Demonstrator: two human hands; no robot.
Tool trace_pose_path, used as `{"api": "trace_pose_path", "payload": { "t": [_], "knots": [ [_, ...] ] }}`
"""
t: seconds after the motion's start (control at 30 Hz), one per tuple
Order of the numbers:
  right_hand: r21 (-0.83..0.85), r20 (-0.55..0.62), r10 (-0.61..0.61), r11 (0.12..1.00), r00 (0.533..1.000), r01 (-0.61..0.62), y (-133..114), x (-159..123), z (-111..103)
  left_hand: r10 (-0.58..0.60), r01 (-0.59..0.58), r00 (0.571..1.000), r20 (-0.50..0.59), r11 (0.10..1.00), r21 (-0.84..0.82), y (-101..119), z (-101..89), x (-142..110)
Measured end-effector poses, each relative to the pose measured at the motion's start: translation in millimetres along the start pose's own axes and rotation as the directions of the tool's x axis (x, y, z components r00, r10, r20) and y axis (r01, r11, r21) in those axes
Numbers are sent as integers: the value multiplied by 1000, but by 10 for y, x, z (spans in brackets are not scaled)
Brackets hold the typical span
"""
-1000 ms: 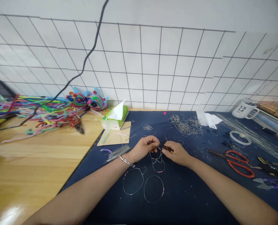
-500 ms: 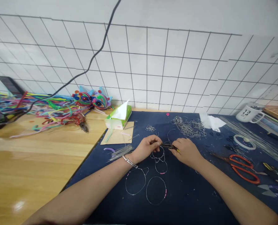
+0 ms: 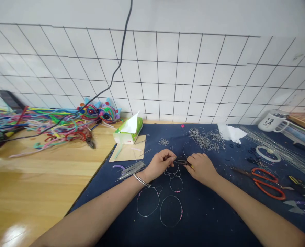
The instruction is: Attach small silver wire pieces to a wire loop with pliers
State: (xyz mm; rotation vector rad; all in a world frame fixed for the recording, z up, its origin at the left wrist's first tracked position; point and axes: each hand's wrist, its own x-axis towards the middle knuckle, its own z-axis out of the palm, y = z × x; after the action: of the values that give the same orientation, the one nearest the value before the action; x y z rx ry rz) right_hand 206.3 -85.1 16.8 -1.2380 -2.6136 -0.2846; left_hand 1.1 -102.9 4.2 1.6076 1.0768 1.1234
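Observation:
My left hand pinches the top of a small wire ring piece with pink beads, over a dark blue mat. My right hand is closed round small dark pliers whose tip meets the wire at my left fingertips. Two larger wire loops with pink beads lie flat on the mat just in front of my hands. A metal bangle sits on my left wrist.
Red-handled scissors, other pliers, a tangle of wire bits, a white mug and straight wire rods lie to the right. A green tissue box and coloured pipe cleaners sit left on the wooden table.
Both hands stay together on the wire piece, with only small shifts. The view itself has swung slightly.

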Motion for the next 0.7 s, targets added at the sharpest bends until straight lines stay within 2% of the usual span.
{"api": "trace_pose_path", "payload": {
  "t": [0.43, 0.7],
  "knots": [
    [-4, 22, -25, 1000, 999, 25, -6, -9, 68, 35, -36, 999, 22, 998, 55, 8, -4, -4],
    [-9, 8, -14, 1000, 1000, 14, -15, 0, 86, 25, -24, 1000, -6, 995, 92, -17, 1, -2]
  ]
}}
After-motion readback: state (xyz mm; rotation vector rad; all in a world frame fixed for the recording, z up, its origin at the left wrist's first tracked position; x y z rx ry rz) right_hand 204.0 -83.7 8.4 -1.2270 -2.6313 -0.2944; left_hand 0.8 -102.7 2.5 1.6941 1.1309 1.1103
